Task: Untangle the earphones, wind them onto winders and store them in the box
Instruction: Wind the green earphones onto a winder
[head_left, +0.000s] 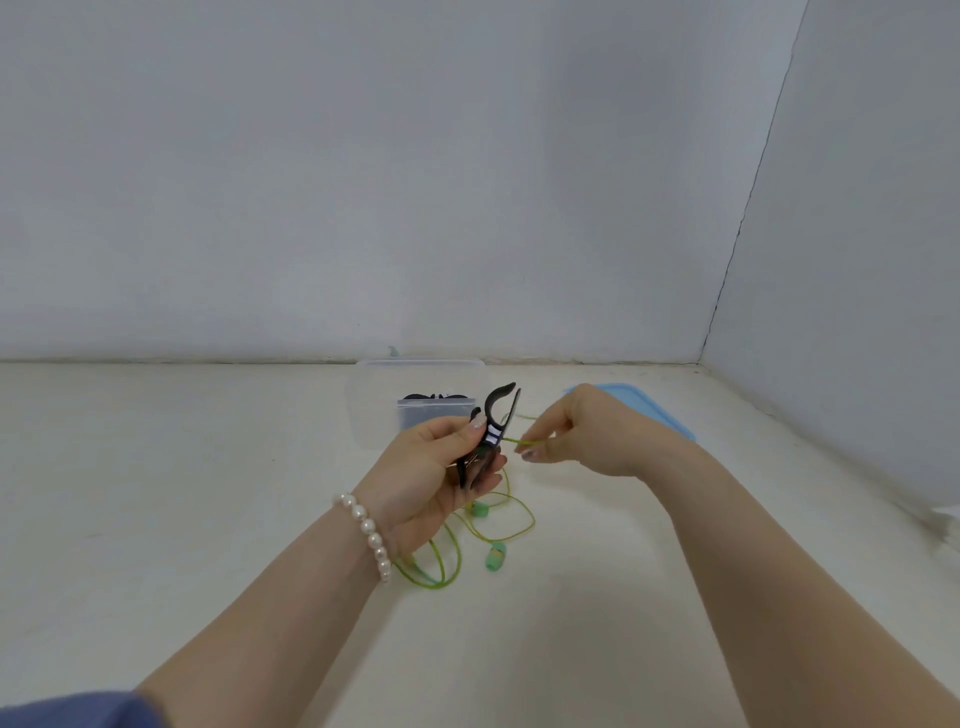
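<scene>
My left hand (431, 467) grips a black fishbone-shaped winder (493, 426) upright above the table, thumb on its middle. My right hand (576, 436) pinches the green earphone cable (524, 441) just right of the winder. The cable runs from the winder's waist to my fingers. The remaining cable (441, 566) lies in loose loops on the table below my hands, with two green earbuds (496, 556) among them. Behind the hands stands a clear plastic box (374, 395) with dark items inside.
A blue lid (649, 405) lies flat to the right of the box, partly behind my right hand. Grey walls close off the table at the back and on the right. I wear a pearl bracelet (366, 530) on my left wrist.
</scene>
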